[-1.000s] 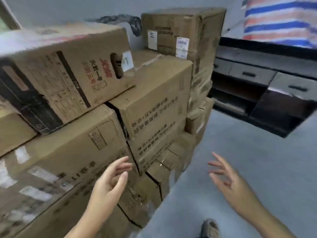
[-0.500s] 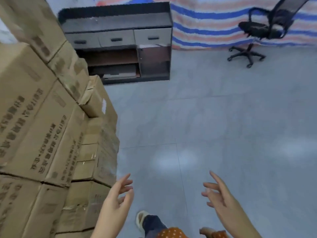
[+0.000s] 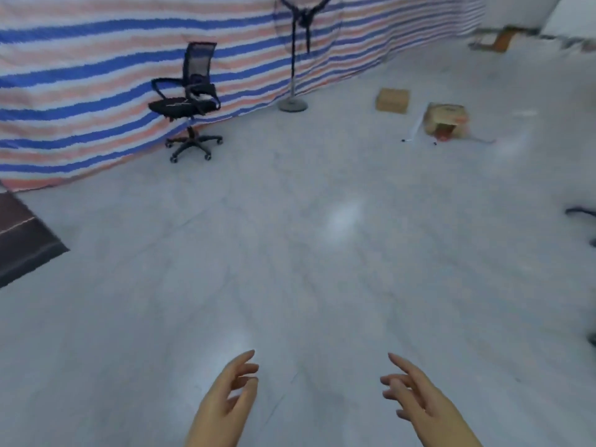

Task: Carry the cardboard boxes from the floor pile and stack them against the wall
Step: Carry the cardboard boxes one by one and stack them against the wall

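Note:
Two cardboard boxes lie far off on the grey floor at the upper right: a small closed box (image 3: pixel 392 100) and, to its right, a torn box (image 3: pixel 446 120) with red contents showing at its bottom. My left hand (image 3: pixel 225 401) and my right hand (image 3: pixel 416 401) hang low at the bottom of the view, both empty with fingers loosely spread. The stack of boxes against the wall is out of view.
A black office chair (image 3: pixel 187 101) and a standing fan (image 3: pixel 295 53) stand before a striped tarp (image 3: pixel 80 75). A dark cabinet corner (image 3: pixel 22 240) juts in at the left. Another chair's base (image 3: pixel 583 214) shows at the right edge. Small debris lies beside the torn box.
My view has swung right, away from the stacked boxes and the dark cabinet, to the open floor with the two far boxes. Both hands stay empty and low.

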### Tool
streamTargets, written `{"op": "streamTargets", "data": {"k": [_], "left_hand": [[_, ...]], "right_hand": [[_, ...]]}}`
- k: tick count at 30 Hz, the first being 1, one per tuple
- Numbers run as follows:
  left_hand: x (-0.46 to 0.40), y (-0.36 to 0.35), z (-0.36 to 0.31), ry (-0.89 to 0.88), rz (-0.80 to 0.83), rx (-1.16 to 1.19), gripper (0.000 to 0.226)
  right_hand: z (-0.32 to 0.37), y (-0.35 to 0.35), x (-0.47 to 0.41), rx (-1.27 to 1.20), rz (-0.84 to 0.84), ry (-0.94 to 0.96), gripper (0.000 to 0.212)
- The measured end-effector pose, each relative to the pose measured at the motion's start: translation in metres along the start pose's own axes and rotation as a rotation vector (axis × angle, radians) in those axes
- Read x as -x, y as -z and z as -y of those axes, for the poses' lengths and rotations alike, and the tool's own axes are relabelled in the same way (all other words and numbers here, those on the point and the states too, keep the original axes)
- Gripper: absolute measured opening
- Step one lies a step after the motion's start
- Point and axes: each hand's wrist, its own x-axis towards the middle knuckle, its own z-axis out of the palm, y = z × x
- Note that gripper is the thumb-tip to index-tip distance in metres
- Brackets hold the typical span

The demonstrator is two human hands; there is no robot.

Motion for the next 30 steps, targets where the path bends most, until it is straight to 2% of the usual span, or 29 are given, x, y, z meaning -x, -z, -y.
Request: {"op": "streamTargets", "data": {"k": [5, 11, 18, 25, 30], "left_hand": [[-0.038, -0.071, -0.046, -0.126, 0.221, -0.085, 0.043], [-0.073, -0.125, -0.058, -0.104, 0.375, -0.14, 0.038], [-0.163, -0.161, -0.066, -0.036, 0.375, -0.182, 0.033], [-0.296, -0.193, -0.13, -0.087, 0.34, -0.174, 0.037], [-0.374, -0.229, -0.165, -0.071, 0.396, -0.17, 0.036]], "right_hand": [[-0.029, 0.052, 0.008, -0.19, -0.228, -0.128, 0.024], [-0.047, 0.064, -0.015, -0.271, -0.329, -0.162, 0.024], [-0.019, 0.09, -0.112, -0.262, -0.345, -0.176, 0.026], [0.06, 0.148, -0.239, -0.276, -0.375, -0.163, 0.024], [0.08, 0.18, -0.301, -0.299, -0.427, -0.167, 0.024]]}}
